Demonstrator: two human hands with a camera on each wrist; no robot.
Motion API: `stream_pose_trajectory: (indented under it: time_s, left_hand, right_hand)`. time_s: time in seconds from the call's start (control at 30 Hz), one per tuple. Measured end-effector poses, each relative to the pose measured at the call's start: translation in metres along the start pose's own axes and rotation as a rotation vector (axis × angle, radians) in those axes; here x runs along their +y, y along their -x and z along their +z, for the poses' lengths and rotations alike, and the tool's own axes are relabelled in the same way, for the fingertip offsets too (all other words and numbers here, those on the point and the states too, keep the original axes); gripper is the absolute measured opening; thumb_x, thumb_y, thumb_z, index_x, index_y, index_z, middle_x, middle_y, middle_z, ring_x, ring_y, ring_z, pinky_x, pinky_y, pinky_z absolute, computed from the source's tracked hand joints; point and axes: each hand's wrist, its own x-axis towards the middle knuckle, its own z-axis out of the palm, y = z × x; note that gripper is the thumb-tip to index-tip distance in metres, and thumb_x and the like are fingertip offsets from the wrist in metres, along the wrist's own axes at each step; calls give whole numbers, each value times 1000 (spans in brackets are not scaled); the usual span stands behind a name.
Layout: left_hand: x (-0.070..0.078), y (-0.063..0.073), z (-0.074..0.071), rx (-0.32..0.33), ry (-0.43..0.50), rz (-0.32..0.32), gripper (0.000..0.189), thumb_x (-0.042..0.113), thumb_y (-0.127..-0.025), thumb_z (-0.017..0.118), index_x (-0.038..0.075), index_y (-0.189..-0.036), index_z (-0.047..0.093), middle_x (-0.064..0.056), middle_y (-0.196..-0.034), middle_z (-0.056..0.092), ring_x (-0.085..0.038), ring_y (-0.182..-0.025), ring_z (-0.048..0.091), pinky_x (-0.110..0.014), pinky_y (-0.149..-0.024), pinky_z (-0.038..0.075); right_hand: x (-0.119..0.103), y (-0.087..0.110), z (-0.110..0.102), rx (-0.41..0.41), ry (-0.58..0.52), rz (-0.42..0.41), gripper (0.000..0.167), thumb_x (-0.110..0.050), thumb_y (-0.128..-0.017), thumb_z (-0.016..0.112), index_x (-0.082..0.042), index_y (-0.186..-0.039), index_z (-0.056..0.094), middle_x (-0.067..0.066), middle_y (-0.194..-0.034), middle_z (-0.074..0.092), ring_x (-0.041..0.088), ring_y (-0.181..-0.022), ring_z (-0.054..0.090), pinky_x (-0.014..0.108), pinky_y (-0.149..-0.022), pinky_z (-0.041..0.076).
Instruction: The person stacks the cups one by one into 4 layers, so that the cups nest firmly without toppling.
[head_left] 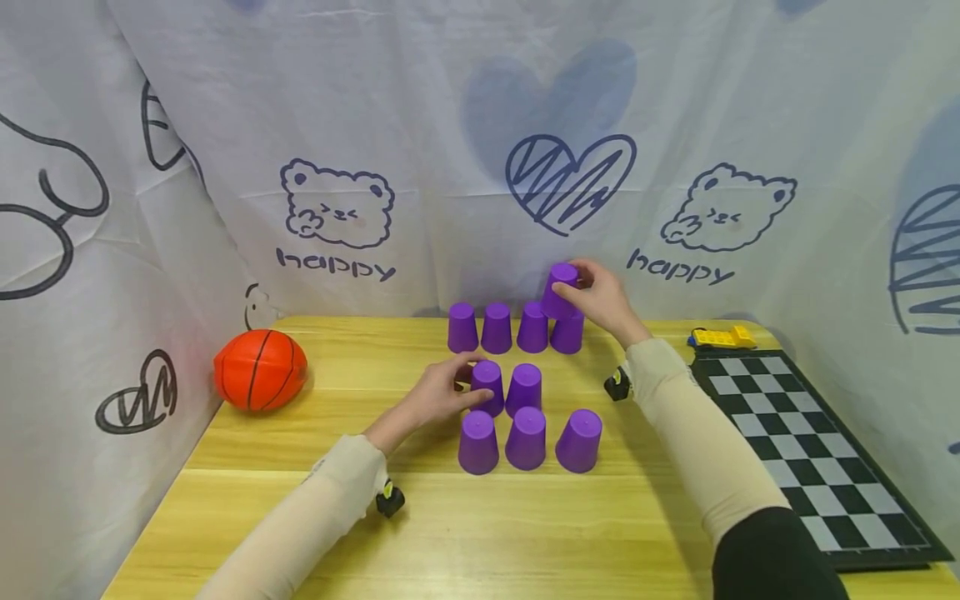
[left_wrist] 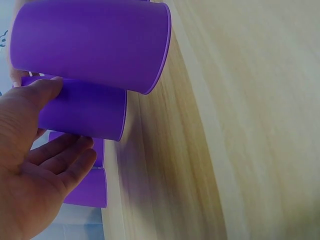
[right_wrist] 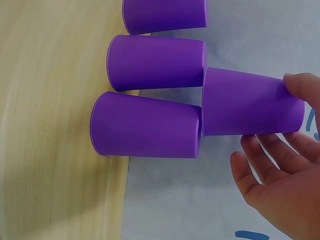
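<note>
Upside-down purple cups form a back row of several, a middle pair and a front group of three. At the right end of the back row, my right hand holds a purple cup between thumb and fingers. That cup's rim meets the tops of two row cups, straddling the seam between them. My left hand grips the left cup of the middle pair, thumb on one side and fingers on the other. Beside it stands the other middle cup. In front are three cups, the rightmost cup slightly apart.
A red ball with black lines sits at the table's left edge. To the right lies a black-and-white checkered board, with a yellow toy vehicle behind it. A printed white curtain hangs right behind the back row.
</note>
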Motion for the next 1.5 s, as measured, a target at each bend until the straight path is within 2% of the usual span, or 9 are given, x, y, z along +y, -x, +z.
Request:
stream_pose_trajectory:
  time_s: [0.8,1.03,1.23,1.5]
  left_hand:
    - [-1,-1,2,-9,-15,8,50,21,-96,79,7,-140,58,-18,-121,76,-31,-110,76,-37,-94,64]
    - [0,-2,2,-12,-31,4,50,19,-96,79,8,-140,58,-17,-122,76,-31,-110,76,-39,-94,64]
    - [1,-1,2,-6,-31,15,50,18,-96,80,7,-139,58,-17,-122,76,-32,-110,75,-41,-95,64]
    - [9,-3,-13,47,-19,-10,54,21,-95,80,6,-141,57,-17,-127,74,-34,-116,72,-50,-99,61]
  right_hand:
    - [5,-5,3,4,23,9,57,-28,-99,73,0,-145,55,25,-137,66,41,-122,63,52,-110,52]
    - [7,-6,3,5,23,7,56,-28,-98,74,-1,-144,56,25,-136,66,41,-122,64,52,-109,52]
    - [9,-3,2,-3,13,24,65,-32,-97,75,-3,-151,50,25,-142,63,42,-126,62,53,-112,51]
    - [9,10,-7,9,-22,21,72,-36,-97,76,-7,-155,47,25,-149,58,43,-132,59,56,-111,51]
